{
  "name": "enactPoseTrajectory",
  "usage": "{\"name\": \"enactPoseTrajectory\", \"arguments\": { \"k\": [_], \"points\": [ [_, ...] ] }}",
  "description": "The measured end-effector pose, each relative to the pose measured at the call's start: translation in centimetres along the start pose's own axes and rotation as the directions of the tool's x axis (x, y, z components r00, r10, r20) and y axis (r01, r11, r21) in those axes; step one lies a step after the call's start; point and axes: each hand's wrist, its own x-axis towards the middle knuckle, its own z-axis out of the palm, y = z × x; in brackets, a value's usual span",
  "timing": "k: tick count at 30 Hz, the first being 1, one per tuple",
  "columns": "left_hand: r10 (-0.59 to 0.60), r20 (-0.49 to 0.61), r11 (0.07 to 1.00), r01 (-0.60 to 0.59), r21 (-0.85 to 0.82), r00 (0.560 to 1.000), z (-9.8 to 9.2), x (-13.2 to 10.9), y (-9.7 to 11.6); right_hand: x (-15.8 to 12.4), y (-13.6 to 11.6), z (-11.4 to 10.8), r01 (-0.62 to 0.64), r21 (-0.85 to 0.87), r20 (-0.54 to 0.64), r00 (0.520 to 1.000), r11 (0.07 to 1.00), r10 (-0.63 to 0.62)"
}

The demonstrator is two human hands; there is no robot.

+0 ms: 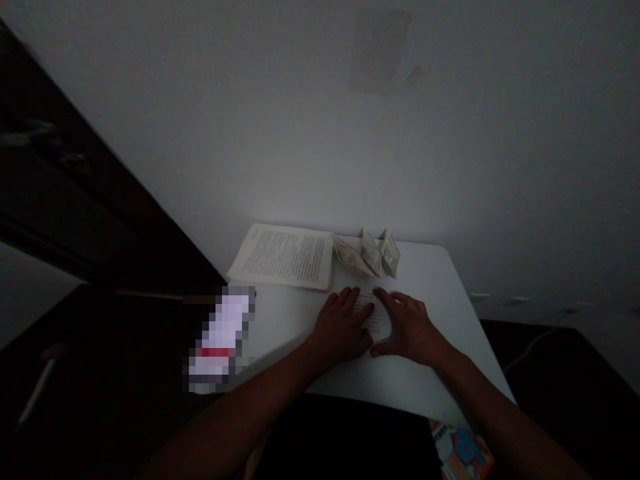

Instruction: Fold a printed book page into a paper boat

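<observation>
A small printed sheet of paper (369,312) lies on the white table (280,333), partly covered by my hands. My left hand (343,325) rests on its left part, fingers spread and pressing down. At the sheet's right edge is my right hand (413,328), its thumb and forefinger wide apart and touching the paper or the table beside it. Just beyond my hands stand three folded shapes of printed paper, like paper boats: a left one (354,257), a middle one (371,252) and a right one (391,254).
An open book or stack of printed pages (287,257) lies at the back left of the table. A pixelated, phone-like object (223,333) is at the left edge. The wall (300,133) rises behind; a dark door (100,180) stands left. Below the front edge shows a colourful printed item (463,452).
</observation>
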Motion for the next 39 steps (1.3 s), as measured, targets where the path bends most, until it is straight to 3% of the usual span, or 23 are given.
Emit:
{"name": "enactPoseTrajectory", "arguments": {
  "k": [7,15,19,25,34,39],
  "points": [
    [-0.075,-0.059,0.996,0.077,0.033,0.995,0.0,-1.4,-0.7,0.1,0.0,0.1,-0.004,0.006,-0.011,1.000,1.000,0.005],
    [-0.117,-0.053,0.992,0.119,0.041,0.992,0.6,-2.1,-1.1,0.1,0.1,0.6,-0.017,-0.013,-0.015,1.000,1.000,0.017],
    [-0.058,-0.040,0.998,0.059,0.020,0.997,0.5,-1.9,-1.3,0.0,0.2,0.6,0.003,-0.027,-0.016,1.000,1.000,-0.003],
    [0.188,0.068,0.980,-0.183,-0.072,0.980,0.0,-1.0,-1.3,-0.2,0.4,0.5,0.062,-0.030,-0.021,0.998,0.998,-0.063],
    [0.145,0.029,0.985,-0.142,-0.094,0.989,-0.2,-1.0,-1.2,-0.1,1.2,0.9,0.178,0.018,-0.229,0.958,0.984,-0.169],
    [0.144,0.022,0.985,-0.142,-0.095,0.989,0.2,-1.1,-1.4,0.1,1.5,1.4,0.201,0.033,-0.271,0.945,0.979,-0.184]
  ]
}}
